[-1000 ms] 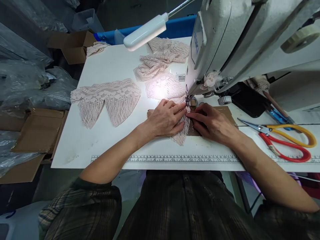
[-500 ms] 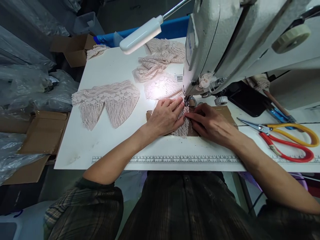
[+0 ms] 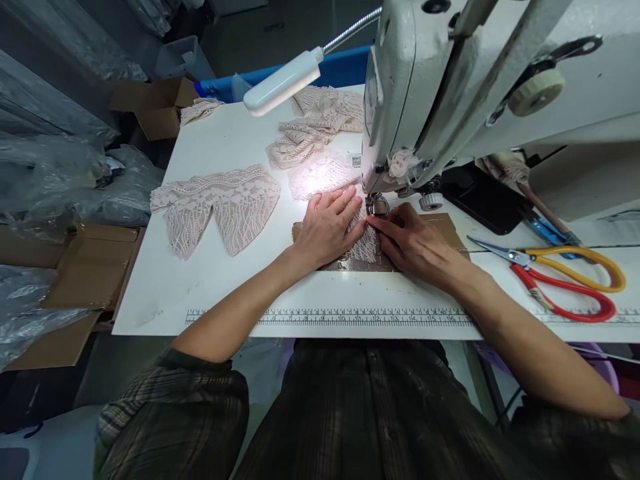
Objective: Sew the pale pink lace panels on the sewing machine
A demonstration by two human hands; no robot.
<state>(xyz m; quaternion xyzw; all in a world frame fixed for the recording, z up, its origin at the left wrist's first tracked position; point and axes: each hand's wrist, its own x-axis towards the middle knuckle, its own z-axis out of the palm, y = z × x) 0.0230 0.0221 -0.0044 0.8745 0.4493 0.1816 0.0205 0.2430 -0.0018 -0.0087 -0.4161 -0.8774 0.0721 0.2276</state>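
A pale pink lace piece (image 3: 364, 245) lies on the brown plate at the sewing machine (image 3: 400, 87), with its upper end by the presser foot (image 3: 376, 205). My left hand (image 3: 327, 223) rests flat on the lace's left side, fingers stretched toward the foot. Just right of the foot's front, my right hand (image 3: 417, 241) pinches the lace edge between thumb and forefinger. The needle itself is too small to make out. Behind my left fingers, a lamp-lit lace panel (image 3: 320, 175) reaches toward the machine.
A two-pointed lace piece (image 3: 220, 207) lies flat at left. Bunched lace (image 3: 320, 127) sits behind, under a white lamp (image 3: 283, 83). Scissors (image 3: 545, 263) and a black phone (image 3: 483, 197) are at right. A printed ruler (image 3: 350, 318) runs along the front edge. Cardboard boxes (image 3: 93, 267) stand left.
The view has shifted slightly. My left fingers have drawn back a little from the presser foot, showing more lace beside it. My right hand keeps its pinch near the foot.
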